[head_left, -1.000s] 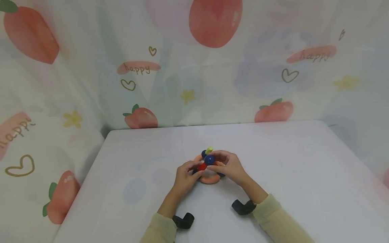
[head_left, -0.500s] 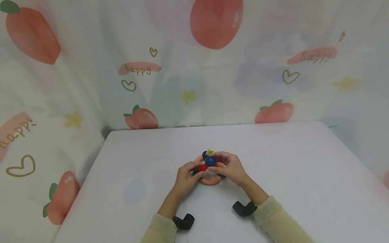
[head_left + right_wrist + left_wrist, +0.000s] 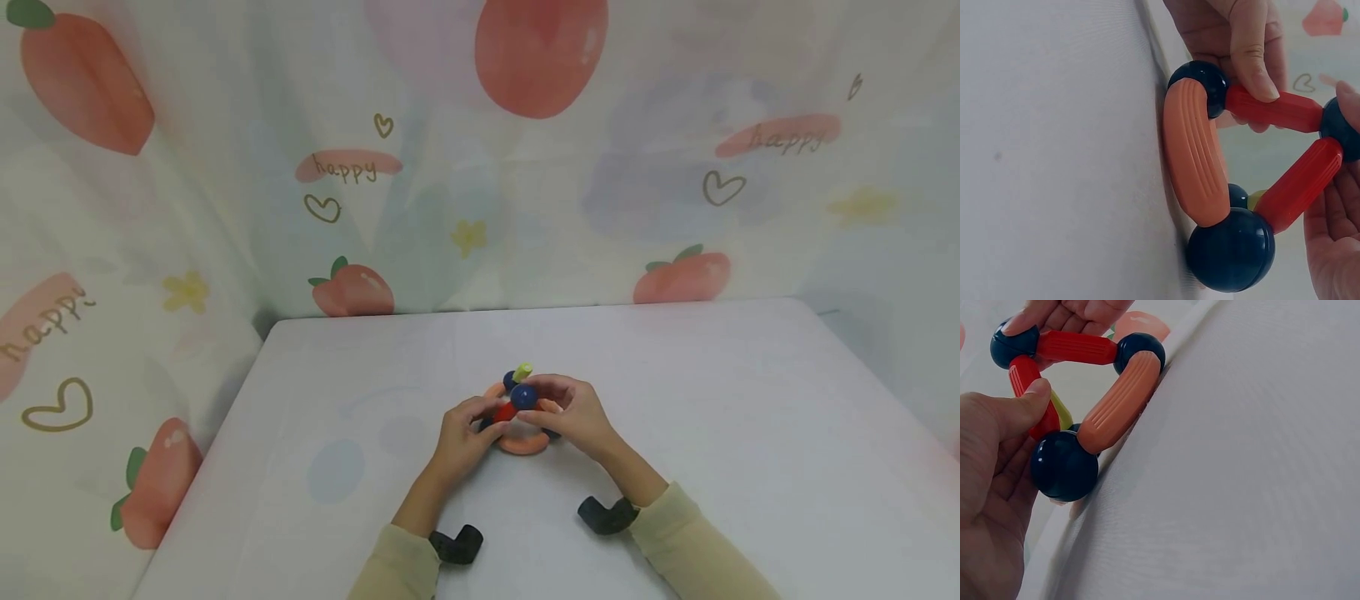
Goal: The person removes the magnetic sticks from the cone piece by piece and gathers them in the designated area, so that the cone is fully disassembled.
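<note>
- Rod-and-ball toy [image 3: 519,410]: a small frame of red and orange rods joined by dark blue balls, standing on the white table [image 3: 750,433] near its middle, between both hands.
- Left hand [image 3: 459,437]: fingers curled, pinching a red rod [image 3: 1032,400] of the toy; the left wrist view shows the thumb [image 3: 1019,406] pressed on that rod, with a dark blue ball [image 3: 1064,465] just below it, beside the palm.
- Right hand [image 3: 572,417]: fingers curled about the top of the toy; in the left wrist view its fingertips [image 3: 1022,322] rest on the upper blue ball [image 3: 1010,347], where two red rods meet.
- Curved orange rod [image 3: 1192,159]: it lies along the table, each end on a blue ball; both wrist views show this, while the head view gives only an orange arc under the hands.
- Right wrist view: the left hand's thumb [image 3: 1250,50] lies on one red rod [image 3: 1272,109], and a second red rod [image 3: 1300,184] runs down to a large blue ball [image 3: 1230,250] touching the table.
- Yellow-green rod [image 3: 522,372]: the head view shows it sticking up at the far side of the toy; the wrist views show only a sliver of it behind the red rods.
- Head view only: cream sleeves [image 3: 697,550], a black wrist mount [image 3: 607,515] on each forearm, and a strawberry-print cloth [image 3: 352,287] behind the table.
</note>
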Demonstrator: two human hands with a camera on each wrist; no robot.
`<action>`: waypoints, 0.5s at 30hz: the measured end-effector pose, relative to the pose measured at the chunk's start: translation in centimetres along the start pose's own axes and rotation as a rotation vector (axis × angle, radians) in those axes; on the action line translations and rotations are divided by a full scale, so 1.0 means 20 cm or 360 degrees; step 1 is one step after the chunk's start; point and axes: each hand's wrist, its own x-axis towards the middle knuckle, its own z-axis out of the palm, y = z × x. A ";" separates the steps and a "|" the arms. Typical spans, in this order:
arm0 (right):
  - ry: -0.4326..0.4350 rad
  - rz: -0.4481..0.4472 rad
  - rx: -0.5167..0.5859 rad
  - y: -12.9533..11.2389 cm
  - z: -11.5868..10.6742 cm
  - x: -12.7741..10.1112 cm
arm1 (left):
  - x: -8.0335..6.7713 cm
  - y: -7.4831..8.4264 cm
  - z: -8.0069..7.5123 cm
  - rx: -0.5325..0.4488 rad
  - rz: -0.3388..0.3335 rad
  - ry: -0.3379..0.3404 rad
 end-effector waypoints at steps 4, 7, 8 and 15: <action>-0.0003 0.0010 -0.0027 -0.01 0.00 0.01 | 0.01 0.00 0.00 -0.0024 -0.0033 -0.0010; -0.0002 0.0002 -0.0047 -0.04 -0.01 0.01 | 0.01 0.07 -0.01 -0.0040 -0.0031 -0.0006; 0.0015 -0.0011 -0.0055 -0.04 -0.01 0.00 | 0.01 0.09 -0.02 -0.0037 -0.0025 0.0005; 0.0100 -0.0010 -0.0120 -0.03 -0.04 0.00 | 0.01 0.18 -0.04 0.0026 0.0036 -0.0002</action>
